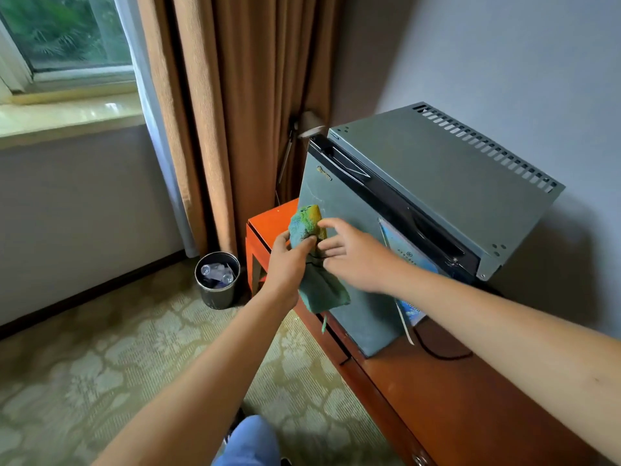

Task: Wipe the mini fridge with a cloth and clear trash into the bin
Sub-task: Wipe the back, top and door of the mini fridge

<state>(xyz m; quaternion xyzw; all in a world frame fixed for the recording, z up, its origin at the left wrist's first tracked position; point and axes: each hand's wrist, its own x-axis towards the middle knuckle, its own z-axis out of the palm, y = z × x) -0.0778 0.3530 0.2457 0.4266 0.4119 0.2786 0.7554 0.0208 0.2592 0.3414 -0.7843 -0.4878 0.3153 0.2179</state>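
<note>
A grey mini fridge (433,169) stands on a reddish wooden cabinet (453,398), its door facing left. A green-blue cloth with a yellow patch (304,227) hangs against the door front. My left hand (289,267) grips the cloth from the left, thumb curled over it. My right hand (353,253) reaches in from the right and pinches the cloth at its middle with thumb and fingers. The cloth's lower part (322,290) droops below both hands. A round metal bin (218,280) stands on the carpet to the left, with clear plastic bottles inside.
An orange side table (265,227) sits between bin and fridge. Brown curtains (235,112) and a lamp (309,126) fill the corner behind. A sticker (408,257) is on the fridge door; a black cable (437,351) lies on the cabinet. Patterned carpet (117,364) covers the floor.
</note>
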